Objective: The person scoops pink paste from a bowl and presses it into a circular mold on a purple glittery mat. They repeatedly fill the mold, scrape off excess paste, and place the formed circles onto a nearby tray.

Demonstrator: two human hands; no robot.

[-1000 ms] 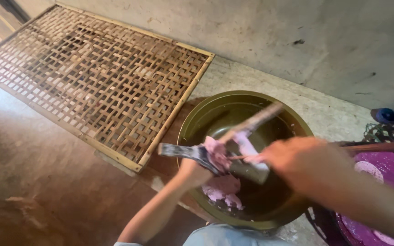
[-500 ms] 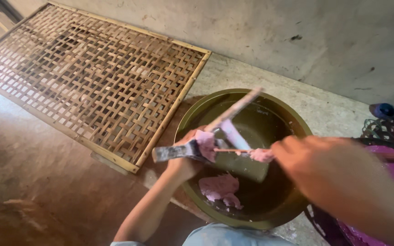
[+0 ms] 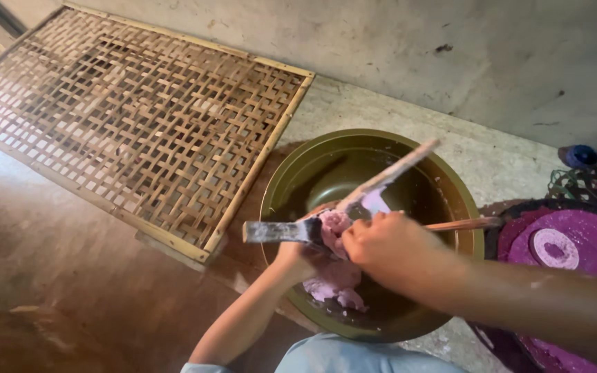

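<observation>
At the far left we see a woven bamboo lattice tray [image 3: 133, 117] lying flat on the floor, its near corner just beside the green-rimmed metal basin [image 3: 291, 179]. Over the basin our left hand [image 3: 298, 252] comes up from below, its fingers closed around a flat wooden paddle [image 3: 274, 231] whose grey end juts out to the left — a lump of pink dough [image 3: 334, 222] clings to it where the hand grips. A second, longer wooden stick [image 3: 395, 169] slants up from that same spot toward the basin's far rim. More pink dough sits lower in the basin [image 3: 340, 283], against its dark inner wall. Our right hand [image 3: 388, 252] crosses in from the right, fingers curled down against the dough on the paddle; we cannot tell exactly what they pinch. A thin stick [image 3: 461, 224] runs out from behind this hand across the basin's right rim. Further right stands a round purple-stained tray [image 3: 589, 235] carrying a small ring-shaped disc [image 3: 554, 249], and beyond it, by the wall, a small blue object [image 3: 580, 155].
</observation>
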